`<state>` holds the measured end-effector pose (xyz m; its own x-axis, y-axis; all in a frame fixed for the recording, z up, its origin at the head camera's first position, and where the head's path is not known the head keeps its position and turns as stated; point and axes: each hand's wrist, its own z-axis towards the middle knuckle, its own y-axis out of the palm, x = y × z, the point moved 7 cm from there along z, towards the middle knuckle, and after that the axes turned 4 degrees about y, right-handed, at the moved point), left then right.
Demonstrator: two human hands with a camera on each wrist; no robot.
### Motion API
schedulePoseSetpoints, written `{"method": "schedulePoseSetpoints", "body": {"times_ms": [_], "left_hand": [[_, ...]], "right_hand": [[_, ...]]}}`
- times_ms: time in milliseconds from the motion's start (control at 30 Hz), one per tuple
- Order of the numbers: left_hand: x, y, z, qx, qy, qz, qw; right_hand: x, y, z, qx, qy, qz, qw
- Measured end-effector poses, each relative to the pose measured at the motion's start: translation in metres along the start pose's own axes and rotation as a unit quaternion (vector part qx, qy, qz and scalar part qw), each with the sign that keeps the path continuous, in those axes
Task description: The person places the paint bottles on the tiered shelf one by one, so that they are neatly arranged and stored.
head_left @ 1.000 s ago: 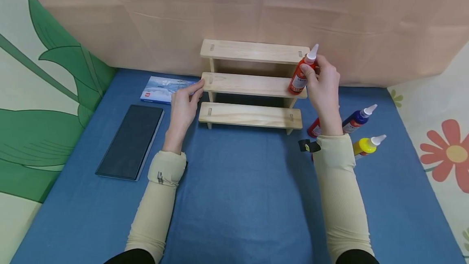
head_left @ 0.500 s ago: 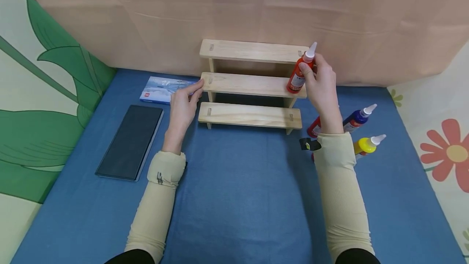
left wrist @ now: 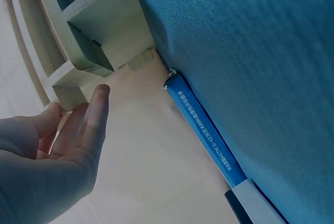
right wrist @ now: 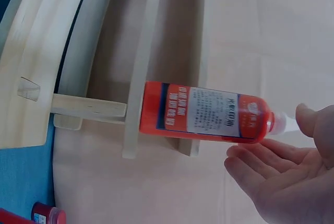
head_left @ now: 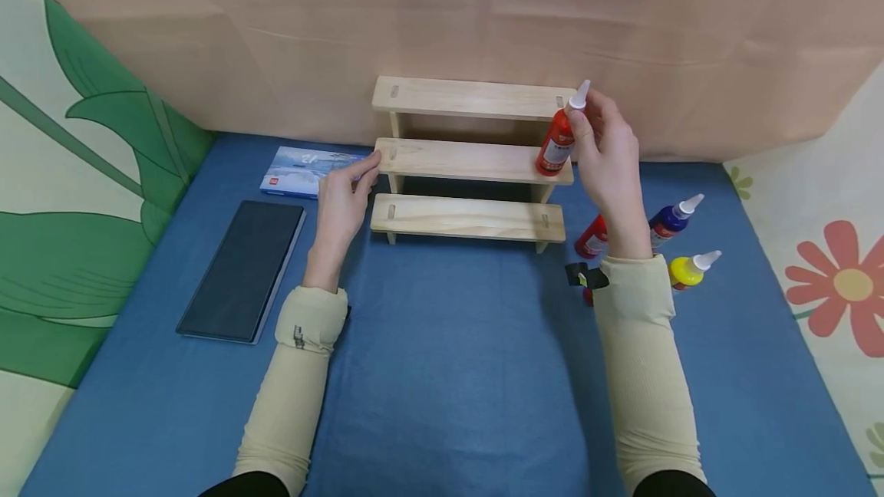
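Observation:
A three-tier wooden step shelf (head_left: 473, 159) stands at the back of the blue-covered table. On the right end of its middle step is an orange-red paint bottle (head_left: 555, 146) with a white pointed nozzle, upright in the right wrist view against the step. My right hand (head_left: 611, 152) is beside the bottle's neck, fingers extended and loose; its thumb (right wrist: 308, 122) overlaps the nozzle in the right wrist view. With fairly straight fingers, my left hand (head_left: 343, 205) touches the left end of the middle step. In the left wrist view those fingers (left wrist: 96, 119) reach past the board's end.
A darker red bottle (head_left: 592, 238), a blue bottle (head_left: 670, 222) and a yellow bottle (head_left: 687, 273) stand right of the shelf, partly behind my right arm. Left lie a blue-white box (head_left: 297, 169) and a dark tablet-like slab (head_left: 243, 271). A beige cloth (head_left: 442, 14) hangs behind.
My right fingers and thumb have loosened from the orange-red bottle, showing more of its body. It stays on the middle step. The left hand has barely moved; the whole view has shifted slightly.

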<state>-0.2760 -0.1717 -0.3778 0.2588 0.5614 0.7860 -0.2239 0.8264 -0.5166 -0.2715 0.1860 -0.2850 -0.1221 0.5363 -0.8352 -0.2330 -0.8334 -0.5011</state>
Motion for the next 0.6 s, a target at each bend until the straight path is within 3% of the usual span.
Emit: {"method": "schedulePoseSetpoints", "body": {"times_ms": [600], "left_hand": [[-0.002, -0.002, 0.002, 0.002, 0.0, 0.002, 1.0]], "right_hand": [[-0.02, -0.038, -0.035, 0.039, -0.01, 0.016, 0.9991]]}}
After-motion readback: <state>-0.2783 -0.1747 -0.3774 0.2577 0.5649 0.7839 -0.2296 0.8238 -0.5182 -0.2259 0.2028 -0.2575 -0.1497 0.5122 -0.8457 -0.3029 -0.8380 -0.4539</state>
